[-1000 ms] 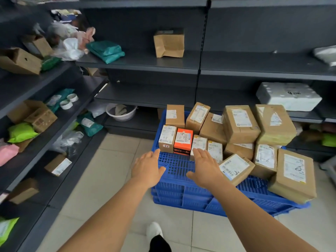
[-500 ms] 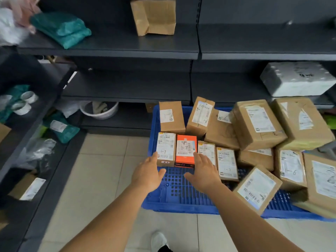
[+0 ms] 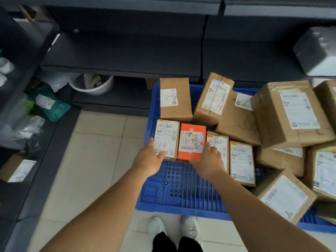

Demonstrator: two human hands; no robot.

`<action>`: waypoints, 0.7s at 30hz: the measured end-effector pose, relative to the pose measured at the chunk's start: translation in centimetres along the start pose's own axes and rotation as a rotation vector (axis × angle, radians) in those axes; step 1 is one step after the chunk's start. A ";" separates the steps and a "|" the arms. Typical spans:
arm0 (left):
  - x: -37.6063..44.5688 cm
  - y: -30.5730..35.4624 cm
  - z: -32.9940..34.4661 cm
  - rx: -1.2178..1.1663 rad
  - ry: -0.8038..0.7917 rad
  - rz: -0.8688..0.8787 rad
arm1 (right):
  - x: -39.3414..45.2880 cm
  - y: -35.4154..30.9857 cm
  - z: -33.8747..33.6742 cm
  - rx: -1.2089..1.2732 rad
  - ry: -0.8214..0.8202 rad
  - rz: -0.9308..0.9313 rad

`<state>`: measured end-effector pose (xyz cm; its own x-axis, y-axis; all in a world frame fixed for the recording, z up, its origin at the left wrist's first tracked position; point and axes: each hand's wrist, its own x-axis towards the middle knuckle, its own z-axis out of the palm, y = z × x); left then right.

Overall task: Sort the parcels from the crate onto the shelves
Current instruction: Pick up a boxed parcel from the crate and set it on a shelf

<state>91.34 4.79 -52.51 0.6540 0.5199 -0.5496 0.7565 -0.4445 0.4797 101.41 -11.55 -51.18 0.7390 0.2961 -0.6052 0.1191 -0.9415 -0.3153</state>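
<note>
Hands are now gripping two small boxes at the crate's (image 3: 179,197) bare front: left hand (image 3: 148,161) holding the white-label box (image 3: 166,138), right hand (image 3: 209,160) the orange box (image 3: 190,142), reached closer than before.

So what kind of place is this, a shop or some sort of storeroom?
Most likely a parcel pickup or sorting room. Labelled cardboard parcels with handwritten codes such as 1-6 and 1-7 lie piled on a blue plastic crate, and dark metal shelves along the walls hold more packages.
</note>
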 end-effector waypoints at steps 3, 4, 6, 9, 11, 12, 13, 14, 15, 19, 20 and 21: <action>0.5 -0.6 0.8 -0.070 -0.030 -0.030 | 0.9 0.2 0.7 0.042 -0.026 0.029; 0.4 -0.8 1.1 -0.097 -0.035 -0.038 | 1.0 0.2 0.9 0.045 -0.033 0.036; 0.0 -1.1 1.7 -0.160 -0.027 -0.053 | 1.1 0.3 1.3 0.047 -0.039 0.027; -1.2 -1.4 2.0 -0.303 0.023 -0.092 | 1.0 0.1 1.5 0.063 -0.052 0.003; -2.2 -1.9 2.3 -0.399 0.049 -0.136 | 0.8 0.1 1.6 0.081 -0.080 0.001; -2.9 -2.2 2.4 -0.446 0.064 -0.159 | 0.7 0.1 1.6 0.082 -0.098 0.004; -3.5 -2.5 2.6 -0.491 0.082 -0.183 | 0.6 0.1 1.8 0.080 -0.112 -0.002; -4.2 -2.7 2.8 -0.534 0.100 -0.205 | 0.4 0.1 1.8 0.074 -0.129 -0.017; -4.8 -3.0 2.9 -0.569 0.117 -0.223 | 0.2 0.1 1.9 0.073 -0.141 -0.042; -7.0 -3.4 2.9 -0.694 0.170 -0.258 | -0.5 -0.1 1.7 0.192 -0.189 -0.100; -7.6 -3.4 3.0 -0.725 0.175 -0.263 | -0.5 -0.1 1.6 0.245 -0.197 -0.113; -8.2 -3.4 3.0 -0.761 0.183 -0.269 | -0.6 -0.1 1.5 0.302 -0.195 -0.136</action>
<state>83.40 -0.13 -51.67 0.3902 0.6775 -0.6235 0.6342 0.2931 0.7154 99.99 -11.39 -51.93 0.5866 0.4671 -0.6616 -0.0152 -0.8104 -0.5857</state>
